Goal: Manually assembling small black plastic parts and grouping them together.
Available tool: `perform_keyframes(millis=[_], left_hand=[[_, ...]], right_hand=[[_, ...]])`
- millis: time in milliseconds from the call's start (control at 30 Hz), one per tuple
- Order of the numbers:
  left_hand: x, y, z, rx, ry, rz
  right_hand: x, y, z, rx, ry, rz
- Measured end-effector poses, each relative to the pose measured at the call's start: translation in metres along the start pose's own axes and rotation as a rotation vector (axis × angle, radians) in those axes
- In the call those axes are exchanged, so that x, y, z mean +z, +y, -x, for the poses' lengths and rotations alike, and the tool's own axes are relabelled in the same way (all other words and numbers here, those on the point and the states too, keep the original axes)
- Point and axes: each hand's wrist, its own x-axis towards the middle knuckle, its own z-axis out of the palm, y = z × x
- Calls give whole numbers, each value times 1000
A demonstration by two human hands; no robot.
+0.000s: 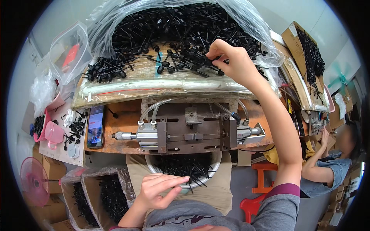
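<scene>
Black parts (165, 27) looked like smooth plastic, slight sheen. Bag film (102, 27) was clear plastic — crinkled, glossy. Fixture plate (177, 119) was matt dark metal, end fitting (125, 136) shiny bare metal, tubing (148, 107) smooth clear plastic. Surface (124, 123) read as scuffed wood. Phone screen (95, 125) was glassy — sleeve (283, 202) matt grey cloth, mug (54, 133) smooth pink plastic.

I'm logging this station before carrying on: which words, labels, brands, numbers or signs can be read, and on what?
None can be read with confidence.
Black rectangular phone with a lit blue screen: on-screen text too small to read.
Grey fabric shirt: dark print, distorted and partly cut off, unreadable.
Silver metal block at the left of the brown fixture: fine markings too small to read.
</scene>
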Motion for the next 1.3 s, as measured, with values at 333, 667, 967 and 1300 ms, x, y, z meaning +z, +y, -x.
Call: perform_keyframes(millis=[333, 667, 967, 1300], left_hand=[[-2, 9, -31, 37, 179, -172], [3, 14, -58, -96, 128, 67], [15, 6, -47, -55, 269, -257], [28, -2, -32, -113, 114, -261]], right_hand=[[-19, -57, 23, 207, 469, -503], [18, -114, 99, 754, -68, -1313], [9, -43, 24, 140, 249, 182], [47, -2, -10, 2, 48, 486]])
